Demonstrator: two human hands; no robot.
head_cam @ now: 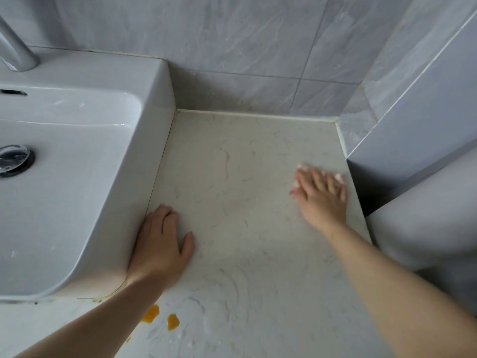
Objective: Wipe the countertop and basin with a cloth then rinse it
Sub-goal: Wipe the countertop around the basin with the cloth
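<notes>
1. On the pale, veined counter (232, 164), near its right edge, the right hand (321, 195) lies palm-down with its fingers straight and spread, pressing on a pale pink cloth (301, 167). Only small parts of the cloth show, past the fingertips and beside the thumb; the rest is hidden beneath the hand.
2. The left hand (160, 244) rests flat on the counter, well apart from the right hand. Its outer edge touches the side wall of the white basin (77, 202). Its fingers are relaxed, slightly bent at the tips, and hold nothing.
3. The basin stands on the left part of the counter. A chrome drain stopper (13, 158) sits in its floor, an overflow slot (13, 92) opens in its rear wall, and the base of a faucet (15, 52) rises from its back ledge.
4. Two orange spots (151, 313) lie on the near part of the counter, just beside the left forearm.
5. Wet, curved streaks (227, 288) mark the surface between the two forearms.
6. Grey tiled walls (232, 47) bound the counter at the back and on the right.
</notes>
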